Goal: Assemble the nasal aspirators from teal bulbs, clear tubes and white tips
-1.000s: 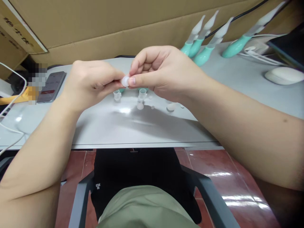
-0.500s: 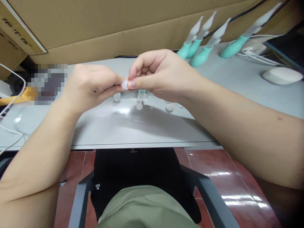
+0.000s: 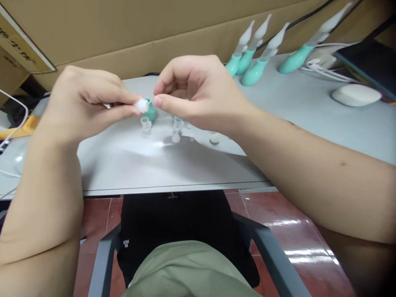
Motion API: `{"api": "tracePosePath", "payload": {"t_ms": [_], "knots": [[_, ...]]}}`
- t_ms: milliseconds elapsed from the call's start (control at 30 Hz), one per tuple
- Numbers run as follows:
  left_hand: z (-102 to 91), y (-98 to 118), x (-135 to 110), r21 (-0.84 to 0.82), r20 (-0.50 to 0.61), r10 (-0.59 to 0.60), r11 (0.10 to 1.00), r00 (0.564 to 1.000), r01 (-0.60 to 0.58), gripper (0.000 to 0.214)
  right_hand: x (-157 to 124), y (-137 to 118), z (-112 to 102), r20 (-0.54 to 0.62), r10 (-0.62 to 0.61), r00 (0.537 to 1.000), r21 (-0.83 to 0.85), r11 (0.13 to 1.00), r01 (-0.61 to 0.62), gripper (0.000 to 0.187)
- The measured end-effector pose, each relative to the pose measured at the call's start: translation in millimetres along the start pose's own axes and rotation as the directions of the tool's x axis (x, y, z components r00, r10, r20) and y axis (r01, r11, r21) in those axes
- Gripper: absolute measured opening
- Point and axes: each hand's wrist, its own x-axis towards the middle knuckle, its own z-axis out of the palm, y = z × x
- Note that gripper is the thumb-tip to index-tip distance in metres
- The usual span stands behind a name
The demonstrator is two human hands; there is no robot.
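Observation:
Between thumb and forefinger, my left hand (image 3: 93,103) pinches a small white soft-looking tip (image 3: 142,105); the rest of it is hidden in the fingers. My right hand (image 3: 198,86) is just to the right, fingers curled and thumb apart from the forefinger, with nothing visible between them. Behind the white tip a green squeeze bulb (image 3: 150,111) stands with its mouth up. A clear plastic tube piece (image 3: 146,124) is below it, and another clear tube piece (image 3: 178,123) lies further right, beside a white round part (image 3: 176,137).
Several assembled green bulb aspirators (image 3: 254,72) with white tips stand at the back right. A white mouse-shaped object (image 3: 357,95) and cables lie near the right edge. Small white parts (image 3: 215,138) are scattered on the grey table (image 3: 173,165). Cardboard (image 3: 133,33) rises behind.
My hands have come apart. My left hand has moved left with the white tip, and my right thumb and forefinger have let go of it. The green bulb now shows behind.

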Motion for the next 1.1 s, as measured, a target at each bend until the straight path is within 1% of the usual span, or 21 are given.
{"api": "tracePosePath", "payload": {"t_ms": [33, 67, 100, 133, 167, 200, 233, 267, 300, 400, 467, 533, 567, 633, 700, 767, 800, 867, 967, 1033, 1100], "knots": [[-6.1, 3.6, -0.2, -0.009, 0.041, -0.07, 0.998, 0.997, 0.07, 0.024, 0.4, -1.8, -0.4, 0.008, -0.069, 0.998, -0.17, 0.983, 0.069, 0.02], [-11.3, 6.6, 0.0, -0.014, 0.079, -0.098, 0.995, 0.992, 0.1, 0.027, 1.1, -2.9, -0.1, 0.062, -0.113, 0.992, -0.351, 0.928, 0.128, 0.02], [-15.3, 8.7, 0.5, -0.005, 0.146, -0.149, 0.988, 0.978, 0.152, 0.025, 1.9, -3.4, 0.9, 0.142, -0.116, 0.983, -0.514, 0.84, 0.174, 0.024], [-17.6, 9.7, 1.4, 0.023, 0.244, -0.197, 0.98, 0.95, 0.197, 0.02, 2.7, -2.9, 2.7, 0.225, -0.089, 0.97, -0.638, 0.74, 0.216, 0.025], [-18.0, 9.5, 2.7, 0.062, 0.335, -0.242, 0.97, 0.911, 0.234, 0.014, 3.3, -1.3, 5.1, 0.296, -0.039, 0.955, -0.718, 0.65, 0.249, 0.024], [-16.5, 8.5, 4.2, 0.116, 0.42, -0.296, 0.955, 0.858, 0.273, 0.013, 3.5, 1.5, 7.8, 0.346, 0.003, 0.938, -0.76, 0.587, 0.278, 0.023], [-13.4, 6.8, 5.7, 0.164, 0.482, -0.337, 0.941, 0.809, 0.295, 0.014, 3.4, 5.3, 10.5, 0.376, 0.021, 0.927, -0.778, 0.55, 0.303, 0.025], [-9.1, 4.8, 7.0, 0.21, 0.519, -0.377, 0.926, 0.767, 0.314, 0.017, 2.9, 9.8, 13.1, 0.387, 0.014, 0.922, -0.784, 0.531, 0.321, 0.029], [-4.0, 2.7, 7.9, 0.245, 0.542, -0.407, 0.913, 0.735, 0.325, 0.018, 2.1, 14.8, 15.5, 0.385, -0.015, 0.923, -0.779, 0.531, 0.334, 0.032], [9.3, -1.6, 8.8, 0.304, 0.579, -0.446, 0.895, 0.682, 0.326, 0.016, 0.3, 28.0, 20.4, 0.333, -0.09, 0.939, -0.758, 0.566, 0.323, 0.04], [12.4, -1.7, 8.4, 0.313, 0.596, -0.446, 0.895, 0.668, 0.318, 0.018, 0.9, 33.1, 22.5, 0.319, -0.095, 0.943, -0.751, 0.582, 0.312, 0.042], [10.0, 0.8, 7.9, 0.296, 0.591, -0.429, 0.903, 0.683, 0.312, 0.02, 2.7, 35.4, 24.1, 0.313, -0.069, 0.947, -0.749, 0.595, 0.291, 0.044], [7.6, 2.8, 7.8, 0.288, 0.572, -0.423, 0.906, 0.703, 0.311, 0.021, 3.6, 35.9, 24.6, 0.312, -0.048, 0.949, -0.744, 0.608, 0.276, 0.044], [2.7, 7.1, 7.6, 0.265, 0.506, -0.408, 0.912, 0.76, 0.314, 0.024, 4.4, 35.9, 24.5, 0.298, -0.02, 0.954, -0.723, 0.648, 0.239, 0.044], [0.8, 9.6, 7.8, 0.237, 0.387, -0.394, 0.916, 0.834, 0.323, 0.026, 3.7, 34.5, 22.9, 0.302, -0.001, 0.953, -0.701, 0.678, 0.223, 0.041], [2.9, 8.7, 8.2, 0.227, 0.278, -0.361, 0.925, 0.89, 0.304, 0.026, 2.5, 31.4, 21.1, 0.311, 0.025, 0.95, -0.714, 0.666, 0.216, 0.037], [5.0, 7.0, 8.4, 0.235, 0.259, -0.345, 0.928, 0.902, 0.288, 0.024, 2.1, 29.1, 20.6, 0.315, 0.041, 0.948, -0.725, 0.655, 0.213, 0.035], [9.4, 1.9, 8.9, 0.258, 0.285, -0.325, 0.932, 0.902, 0.254, 0.021, 2.3, 22.6, 20.8, 0.331, 0.081, 0.94, -0.743, 0.637, 0.206, 0.031], [13.8, -7.7, 8.4, 0.29, 0.349, -0.344, 0.924, 0.872, 0.249, 0.018, 3.7, 8.8, 23.9, 0.353, 0.15, 0.924, -0.753, 0.631, 0.185, 0.027], [15.4, -14.2, 7.1, 0.311, 0.374, -0.357, 0.918, 0.856, 0.247, 0.016, 4.3, 0.0, 25.5, 0.319, 0.194, 0.928, -0.765, 0.631, 0.132, 0.028], [16.7, -19.9, 5.4, 0.326, 0.405, -0.362, 0.915, 0.839, 0.238, 0.015, 4.6, -3.9, 24.4, 0.27, 0.2, 0.942, -0.751, 0.656, 0.076, 0.028]]}}
